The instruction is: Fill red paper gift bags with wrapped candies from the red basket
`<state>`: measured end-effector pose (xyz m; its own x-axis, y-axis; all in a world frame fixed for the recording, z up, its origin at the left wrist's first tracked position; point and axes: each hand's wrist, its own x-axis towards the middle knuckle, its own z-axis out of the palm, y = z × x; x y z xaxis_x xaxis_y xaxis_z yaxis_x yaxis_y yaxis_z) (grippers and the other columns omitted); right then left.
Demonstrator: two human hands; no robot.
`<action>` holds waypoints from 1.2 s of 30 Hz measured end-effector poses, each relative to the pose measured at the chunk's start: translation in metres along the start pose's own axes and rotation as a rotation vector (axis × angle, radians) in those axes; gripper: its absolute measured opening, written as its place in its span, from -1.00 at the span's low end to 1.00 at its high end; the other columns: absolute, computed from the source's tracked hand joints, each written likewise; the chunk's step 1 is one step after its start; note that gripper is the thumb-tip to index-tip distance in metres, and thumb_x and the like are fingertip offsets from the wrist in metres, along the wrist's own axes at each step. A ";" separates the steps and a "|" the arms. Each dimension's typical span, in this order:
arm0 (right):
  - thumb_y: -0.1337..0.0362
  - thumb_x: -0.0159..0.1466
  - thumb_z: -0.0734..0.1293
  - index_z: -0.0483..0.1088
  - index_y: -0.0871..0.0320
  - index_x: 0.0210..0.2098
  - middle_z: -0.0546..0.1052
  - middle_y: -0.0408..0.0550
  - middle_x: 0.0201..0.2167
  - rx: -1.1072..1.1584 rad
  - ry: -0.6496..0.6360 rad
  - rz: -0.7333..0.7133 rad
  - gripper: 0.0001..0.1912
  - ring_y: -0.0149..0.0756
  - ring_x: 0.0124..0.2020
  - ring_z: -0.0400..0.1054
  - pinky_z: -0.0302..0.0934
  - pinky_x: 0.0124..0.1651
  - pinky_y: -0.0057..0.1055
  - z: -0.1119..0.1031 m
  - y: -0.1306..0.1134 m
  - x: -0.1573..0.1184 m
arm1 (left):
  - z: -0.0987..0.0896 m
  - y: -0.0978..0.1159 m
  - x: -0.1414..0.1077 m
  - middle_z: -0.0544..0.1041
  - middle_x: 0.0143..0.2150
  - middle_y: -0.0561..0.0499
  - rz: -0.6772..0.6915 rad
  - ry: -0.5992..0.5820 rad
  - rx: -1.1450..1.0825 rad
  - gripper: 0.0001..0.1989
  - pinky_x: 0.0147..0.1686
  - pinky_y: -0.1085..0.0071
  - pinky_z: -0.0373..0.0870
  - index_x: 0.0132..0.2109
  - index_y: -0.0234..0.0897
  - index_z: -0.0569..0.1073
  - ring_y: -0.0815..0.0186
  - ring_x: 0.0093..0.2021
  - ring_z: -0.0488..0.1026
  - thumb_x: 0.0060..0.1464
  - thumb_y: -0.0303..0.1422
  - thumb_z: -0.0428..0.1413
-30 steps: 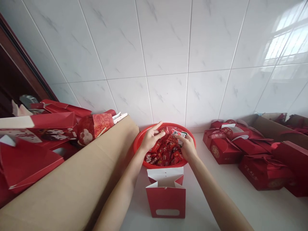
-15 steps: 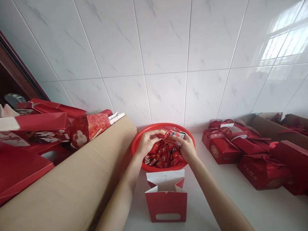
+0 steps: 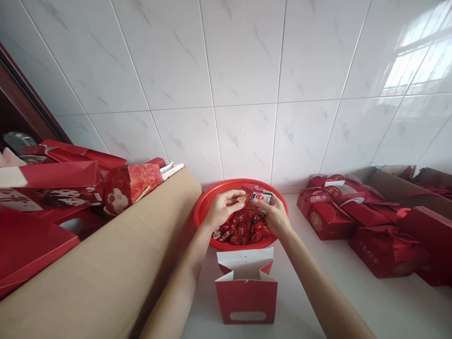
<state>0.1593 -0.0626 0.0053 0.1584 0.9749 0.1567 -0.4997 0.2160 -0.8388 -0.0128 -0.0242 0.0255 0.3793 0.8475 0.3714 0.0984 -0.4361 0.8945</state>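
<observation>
Both my hands are over a round red plastic basket [image 3: 202,217] filled with small red-wrapped candies [image 3: 243,230]. My left hand [image 3: 223,208] pinches a wrapped candy [image 3: 242,199] with a pale gold mark between thumb and fingers. In my right hand [image 3: 276,215], the fingers are closed on candy packets [image 3: 260,198] in red, white and a bit of green; their exact number cannot be made out. Nearer to me, between my forearms, a red gift box [image 3: 246,295] stands upright with its top open and its white inside showing.
On the left, a large cardboard carton [image 3: 141,226] holds red boxes and packages [image 3: 70,176]. To the right, several closed red gift boxes [image 3: 330,219] sit on the white tabletop [image 3: 318,301], with another carton [image 3: 395,193] behind them. A tiled wall [image 3: 243,136] rises behind the basket.
My left hand has turned slightly, and the candy with the gold mark shows more clearly in its fingers. My right hand still holds its packets. The view has shifted slightly.
</observation>
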 end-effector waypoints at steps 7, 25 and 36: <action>0.12 -0.08 0.59 0.48 0.07 -0.14 0.58 -0.12 -0.29 -0.046 -0.019 0.028 -0.48 -0.20 -0.22 0.45 0.32 -0.10 -0.28 -0.001 -0.001 -0.002 | 0.003 0.005 -0.004 0.50 0.21 -0.12 -0.036 0.023 -0.001 -0.43 0.15 0.18 0.40 0.17 -0.19 0.46 0.09 0.21 0.42 -0.04 -0.38 0.26; 0.04 0.00 0.54 0.51 0.04 -0.13 0.55 -0.17 -0.40 -0.282 -0.039 0.043 -0.53 -0.25 -0.29 0.40 0.26 -0.20 -0.34 0.000 -0.004 -0.006 | 0.005 0.000 -0.002 0.48 0.24 -0.11 -0.139 0.049 -0.012 -0.49 0.22 0.15 0.35 0.14 -0.22 0.49 0.08 0.23 0.40 -0.03 -0.39 0.19; 0.16 -0.11 0.60 0.50 0.05 -0.21 0.53 -0.20 -0.45 -0.282 -0.055 0.044 -0.53 -0.28 -0.38 0.40 0.27 -0.25 -0.34 -0.001 -0.001 -0.005 | 0.004 0.003 -0.005 0.52 0.20 -0.10 -0.069 0.013 0.006 -0.56 0.25 0.14 0.31 0.07 -0.21 0.54 0.06 0.25 0.39 -0.02 -0.37 0.23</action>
<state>0.1599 -0.0679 0.0050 0.0914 0.9862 0.1383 -0.2477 0.1570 -0.9560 -0.0106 -0.0304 0.0253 0.3590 0.8796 0.3120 0.1298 -0.3781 0.9166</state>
